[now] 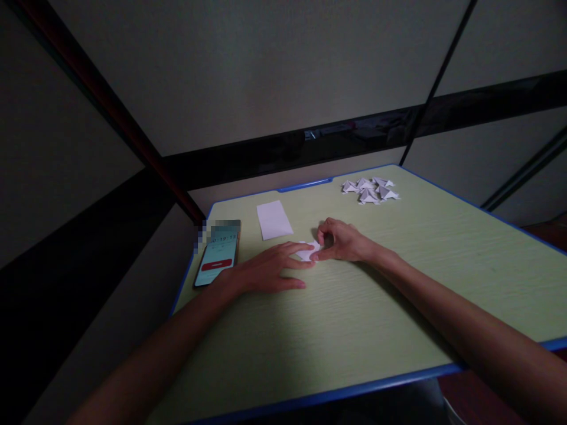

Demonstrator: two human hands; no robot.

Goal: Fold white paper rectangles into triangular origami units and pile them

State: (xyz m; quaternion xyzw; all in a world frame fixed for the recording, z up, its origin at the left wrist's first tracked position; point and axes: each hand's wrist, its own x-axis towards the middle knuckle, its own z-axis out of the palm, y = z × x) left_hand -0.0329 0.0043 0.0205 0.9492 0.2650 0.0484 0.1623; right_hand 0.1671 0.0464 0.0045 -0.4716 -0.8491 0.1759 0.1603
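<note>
- Left hand (271, 269): spread flat over paper (305, 254), right of phone (217, 252), likely steadying it.
- Right hand (342, 240): pinching paper's edge, probably for control.
- Sheet (274, 220): just right of phone, seemingly kept within reach.

White paper piece (305, 255), white sheet (274, 220), pale green tabletop (354, 330) (faintly grained), blue edging (336, 395), teal phone screen (221, 251)

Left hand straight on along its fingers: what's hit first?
Most likely the right hand, close by at the small folded paper that the left hand touches; exact heights are hard to judge.
</note>
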